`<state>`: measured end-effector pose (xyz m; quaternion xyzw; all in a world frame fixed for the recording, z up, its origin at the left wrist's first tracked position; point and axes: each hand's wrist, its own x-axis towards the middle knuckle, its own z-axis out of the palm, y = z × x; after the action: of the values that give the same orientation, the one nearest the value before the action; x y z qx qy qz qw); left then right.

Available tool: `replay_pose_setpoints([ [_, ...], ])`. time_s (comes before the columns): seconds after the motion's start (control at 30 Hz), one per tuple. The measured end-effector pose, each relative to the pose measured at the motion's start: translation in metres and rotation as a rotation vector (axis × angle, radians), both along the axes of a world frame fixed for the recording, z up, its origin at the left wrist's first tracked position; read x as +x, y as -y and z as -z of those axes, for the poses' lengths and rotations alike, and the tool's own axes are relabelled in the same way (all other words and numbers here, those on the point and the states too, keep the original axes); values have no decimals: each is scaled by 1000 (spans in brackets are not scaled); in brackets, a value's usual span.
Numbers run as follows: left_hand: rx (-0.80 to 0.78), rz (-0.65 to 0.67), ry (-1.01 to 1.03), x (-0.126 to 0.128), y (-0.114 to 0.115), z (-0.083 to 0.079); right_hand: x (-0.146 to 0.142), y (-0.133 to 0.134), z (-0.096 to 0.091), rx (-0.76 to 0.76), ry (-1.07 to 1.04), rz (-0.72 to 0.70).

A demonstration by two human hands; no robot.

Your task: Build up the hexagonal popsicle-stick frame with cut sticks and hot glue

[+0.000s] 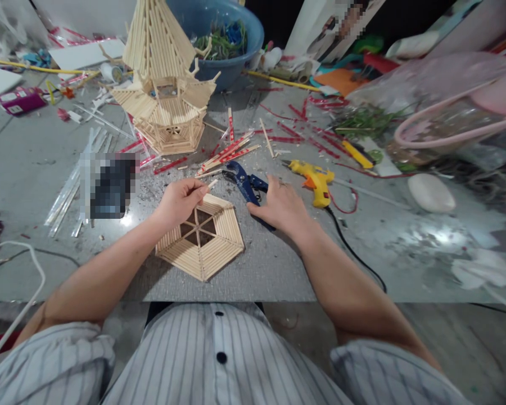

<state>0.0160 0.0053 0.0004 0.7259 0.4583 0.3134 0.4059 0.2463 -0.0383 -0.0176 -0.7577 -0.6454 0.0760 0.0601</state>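
Though planked round its outer rings, lies with centre open and spokes bare: hexagonal stick panel, flat at the near middle of the table. Pinched in left hand fingertips over its far edge: short stick. Laid across blue cutters just right: right hand, clasp impossible to tell. Farther right, yellow glue gun; far behind, stick tower amid loose sticks.

matt pale wooden-stick hexagon panel, glossy blue-handled metal cutters, shiny yellow plastic glue gun, rough grey counter, striped cloth shirt
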Motion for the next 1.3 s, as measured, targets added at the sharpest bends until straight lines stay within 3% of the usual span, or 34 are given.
replay_pose_setpoints([
  [0.2,-6,-13,28,0,1,-4,17,-10,16,161,-226,48],
  [0.33,-49,-45,122,1,2,-7,21,-11,13,248,-657,80],
  [0.47,-161,-42,336,-1,0,-5,16,-2,-9,53,-1239,6],
  [0.57,-183,-27,417,-2,-2,-5,11,6,-21,-111,-1403,-106],
  [0.7,-178,-49,389,-1,-2,-6,0,12,-25,-185,-1294,-151],
  [0.83,-155,-59,366,0,0,-6,-8,12,-23,-174,-1346,-142],
  [0.97,-121,-62,336,0,2,-8,0,8,-18,-24,-1268,-91],
  [1.03,-83,-66,314,0,3,-10,9,7,-16,154,-1094,-69],
  [1.13,-27,-64,265,0,6,-13,16,7,-14,418,-585,-84],
  [1.2,10,-54,243,0,7,-14,14,8,-13,426,-305,-139],
  [1.3,66,-25,227,0,9,-12,5,8,-7,292,-170,-246],
])
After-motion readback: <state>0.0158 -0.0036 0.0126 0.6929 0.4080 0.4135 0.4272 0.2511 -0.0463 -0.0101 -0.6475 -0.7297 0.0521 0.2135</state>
